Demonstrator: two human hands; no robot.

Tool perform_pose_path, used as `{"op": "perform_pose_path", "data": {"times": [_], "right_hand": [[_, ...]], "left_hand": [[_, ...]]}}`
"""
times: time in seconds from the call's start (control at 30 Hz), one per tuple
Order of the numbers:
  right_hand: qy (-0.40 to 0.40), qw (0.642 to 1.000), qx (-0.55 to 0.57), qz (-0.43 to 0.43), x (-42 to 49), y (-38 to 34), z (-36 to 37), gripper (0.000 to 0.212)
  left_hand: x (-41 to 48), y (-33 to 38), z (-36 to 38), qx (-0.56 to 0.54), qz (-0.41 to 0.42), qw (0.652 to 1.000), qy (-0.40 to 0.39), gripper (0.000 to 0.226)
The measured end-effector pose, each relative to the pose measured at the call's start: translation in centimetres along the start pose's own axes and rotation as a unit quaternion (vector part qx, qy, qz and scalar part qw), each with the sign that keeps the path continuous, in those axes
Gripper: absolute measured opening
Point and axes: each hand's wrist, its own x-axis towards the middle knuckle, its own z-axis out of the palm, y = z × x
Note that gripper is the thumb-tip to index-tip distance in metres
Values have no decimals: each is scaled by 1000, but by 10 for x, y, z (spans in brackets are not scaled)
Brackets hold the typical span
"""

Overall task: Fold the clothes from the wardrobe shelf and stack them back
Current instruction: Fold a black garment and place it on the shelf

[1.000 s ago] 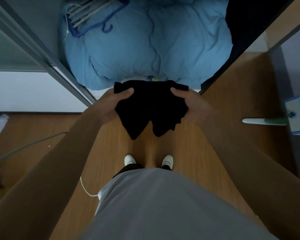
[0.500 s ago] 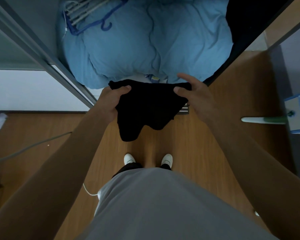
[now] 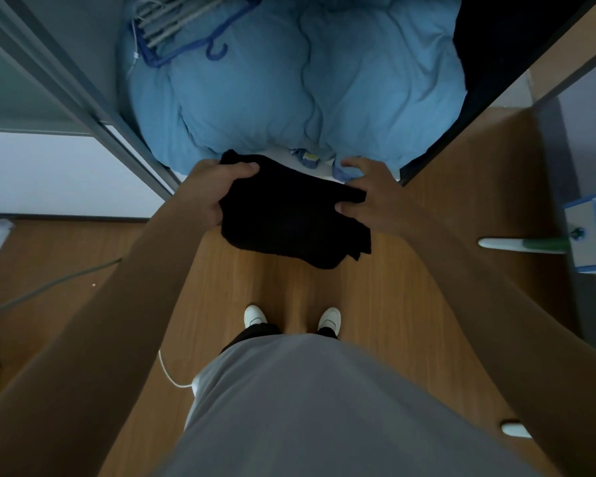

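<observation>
over the wood-plank floor (image 3: 393, 287), just short of the white wardrobe shelf (image 3: 279, 156) and its puffy light-blue duvet (image 3: 289, 91), hangs the half-folded black cloth garment (image 3: 289, 215). its loose lower layers could slide apart and undo the fold, since only the top edge is held. the left hand (image 3: 217, 191) clenches the left corner, fingers curled over it. the right hand (image 3: 372, 197), fingers spread, seems to pinch the right corner under its thumb, though dark cloth blurs the contact.
</observation>
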Motion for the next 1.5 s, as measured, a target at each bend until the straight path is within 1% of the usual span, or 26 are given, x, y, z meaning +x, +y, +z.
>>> {"op": "perform_pose_path", "data": {"times": [0.07, 0.13, 0.2, 0.27, 0.33, 0.37, 0.5, 0.57, 0.67, 0.77, 0.83, 0.9, 0.93, 0.97, 1.0, 1.03, 1.1, 1.17, 1.23, 1.27, 1.3, 1.33, 1.37, 1.4, 1.43, 1.5], "right_hand": [[-23, 995, 95, 2, -5, -3, -8, 17], [-50, 973, 220, 49, -6, -6, -14, 7], [-32, 948, 308, 76, -4, -8, -18, 15], [-7, 913, 398, 92, -3, -13, -20, 13], [-8, 871, 479, 106, -1, -21, -20, 6], [-13, 851, 513, 113, 1, -24, -21, 9], [-54, 778, 614, 122, 5, -31, -24, 22], [-70, 748, 647, 128, 6, -35, -24, 29], [-97, 722, 672, 131, 6, -37, -24, 34], [-114, 707, 686, 130, 3, -37, -22, 34], [-100, 704, 692, 121, 1, -38, -21, 35], [-68, 700, 701, 113, 1, -33, -22, 39], [-43, 692, 712, 110, 1, -30, -23, 37], [-21, 675, 731, 102, 1, -25, -24, 37], [-8, 652, 752, 95, 1, -21, -23, 44], [-2, 631, 769, 98, -1, -17, -21, 55], [-3, 609, 784, 121, -4, -10, -11, 69], [-32, 623, 765, 162, -8, -8, 3, 65], [-88, 635, 737, 214, -8, -7, 11, 52], [-114, 670, 703, 210, -5, -7, 13, 40], [-137, 718, 652, 201, 0, -8, 15, 26], [-128, 774, 587, 199, 5, -10, 17, 17], [-100, 823, 522, 201, 8, -12, 20, 15], [-66, 837, 501, 210, 11, -13, 22, 24], [-33, 824, 519, 224, 14, -16, 23, 31], [27, 789, 559, 254, 20, -17, 25, 33]], "left_hand": [[-1, 2, -5, -20, 2, 1000, -3, 33], [-4, 1, -11, -71, 16, 997, -25, 40], [-4, -3, -16, -125, 49, 989, -59, 43], [-3, -8, -21, -143, 102, 979, -104, 47], [0, -15, -27, -115, 161, 967, -163, 53], [2, -19, -30, -94, 175, 963, -184, 60], [3, -29, -24, -2, 167, 966, -196, 107], [5, -30, -18, 49, 171, 959, -219, 117], [8, -28, -14, 101, 168, 942, -273, 113], [12, -26, -14, 101, 117, 944, -293, 107], [12, -23, -12, 101, 69, 948, -293, 106], [11, -23, -8, 94, 43, 956, -274, 104], [11, -23, -5, 78, 39, 962, -260, 95], [11, -23, -2, 51, 39, 968, -244, 79], [9, -22, 2, 19, 44, 973, -227, 64], [6, -19, 5, -5, 53, 976, -211, 54], [2, -14, 11, -39, 70, 980, -184, 49], [-1, -9, 13, -72, 64, 982, -161, 46], [-3, -5, 10, -94, 46, 986, -130, 43], [-4, -3, 6, -103, 38, 987, -114, 42], [-4, -2, 1, -111, 30, 988, -102, 39], [-4, 0, -3, -113, 21, 989, -91, 38], [-3, 2, -8, -103, 12, 992, -77, 39], [-1, 5, -13, -75, 8, 996, -57, 40], [1, 9, -18, -32, 9, 999, -32, 40], [8, 14, -28, 67, 17, 998, 13, 36]]}}
